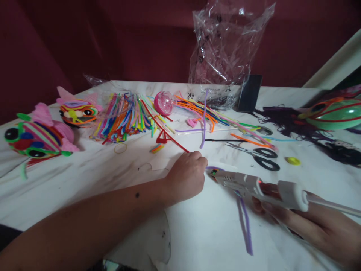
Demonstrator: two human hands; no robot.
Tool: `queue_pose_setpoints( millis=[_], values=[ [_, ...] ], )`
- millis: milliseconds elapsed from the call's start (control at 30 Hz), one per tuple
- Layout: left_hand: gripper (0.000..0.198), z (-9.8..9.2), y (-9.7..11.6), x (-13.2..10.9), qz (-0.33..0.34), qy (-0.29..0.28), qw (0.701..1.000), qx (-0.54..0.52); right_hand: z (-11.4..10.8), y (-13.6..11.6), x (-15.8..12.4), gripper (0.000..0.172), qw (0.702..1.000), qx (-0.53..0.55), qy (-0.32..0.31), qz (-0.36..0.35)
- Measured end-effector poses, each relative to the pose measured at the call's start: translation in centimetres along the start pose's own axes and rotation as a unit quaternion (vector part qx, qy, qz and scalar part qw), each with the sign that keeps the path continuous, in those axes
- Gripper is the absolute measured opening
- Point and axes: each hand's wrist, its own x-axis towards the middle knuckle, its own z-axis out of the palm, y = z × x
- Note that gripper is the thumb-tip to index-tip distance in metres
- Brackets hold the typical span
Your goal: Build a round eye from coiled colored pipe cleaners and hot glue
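Note:
My left hand point(186, 176) is closed in the middle of the table, its fingers pinched on a purple pipe cleaner. That strip shows at the fingertips, runs behind the nozzle, and a purple length point(246, 224) comes out below the gun; whether both are one piece I cannot tell. My right hand point(313, 226) is wrapped round a white hot glue gun point(254, 185) with a small red light. Its nozzle points left, close to my left fingertips. A small dark, coloured bit shows at the nozzle tip, too small to name. A red pipe cleaner point(176, 141) ends just above my left knuckles.
Black-handled scissors point(265, 155) and a yellow round piece point(293, 161) lie beyond the gun. Pipe cleaners point(126, 116) fan out at the back. Two colourful fish-like figures point(39, 137) stand left. A phone-like dark slab point(249, 94), clear bag point(222, 56) and green balloon point(338, 114) are behind.

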Motion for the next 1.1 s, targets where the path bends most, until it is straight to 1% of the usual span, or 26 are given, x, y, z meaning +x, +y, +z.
queue_pose_setpoints(
  millis=[67, 133, 300, 433, 500, 600, 733, 800, 900, 933, 1033, 1100],
  values=[
    [0.017, 0.0, 0.0, 0.0, 0.002, -0.001, 1.000, -0.001, -0.1, -0.8, -0.1, 0.057, 0.999, 0.002, 0.018, 0.028],
    [0.016, 0.0, 0.0, 0.0, -0.001, -0.002, 1.000, 0.000, -0.1, -1.0, 0.0, 0.057, 0.999, 0.005, 0.017, 0.033],
    [0.017, 0.1, 0.0, 0.0, -0.001, 0.001, 1.000, -0.003, 0.0, -0.1, 0.0, 0.049, 1.000, -0.002, 0.010, -0.002],
    [0.018, 0.0, 0.0, 0.0, 0.001, 0.001, 1.000, -0.004, 0.0, 0.2, -0.4, 0.051, 0.999, -0.002, 0.025, 0.028],
    [0.018, 0.0, 0.0, 0.0, 0.000, -0.001, 1.000, -0.007, 0.0, 0.3, -0.3, 0.049, 1.000, -0.007, 0.023, 0.008],
    [0.019, 0.1, 0.0, 0.0, 0.000, -0.003, 1.000, -0.010, 0.0, 0.7, 0.0, 0.045, 1.000, -0.008, -0.010, -0.028],
    [0.019, 0.2, -0.1, 0.0, 0.000, 0.002, 1.000, -0.011, 0.0, 1.0, 0.3, 0.043, 0.998, -0.002, -0.029, -0.047],
    [0.020, 0.3, -0.1, 0.0, 0.004, 0.004, 1.000, -0.009, -0.1, 0.6, 0.3, 0.044, 0.999, -0.004, -0.030, -0.040],
    [0.020, 0.4, -0.2, 0.0, 0.010, 0.007, 1.000, -0.008, -0.3, 0.1, 0.1, 0.047, 1.000, -0.012, -0.015, -0.001],
    [0.020, 0.4, -0.2, 0.0, 0.010, 0.009, 1.000, -0.008, -0.3, 0.1, 0.0, 0.047, 1.000, -0.011, -0.010, 0.003],
    [0.019, 0.3, -0.1, 0.0, 0.005, 0.007, 1.000, -0.006, -0.1, 0.8, 0.0, 0.044, 0.999, -0.008, -0.026, -0.033],
    [0.019, 0.2, 0.0, 0.0, 0.004, 0.006, 1.000, -0.004, 0.0, 1.5, 0.1, 0.047, 0.998, -0.018, -0.024, -0.047]
  ],
)
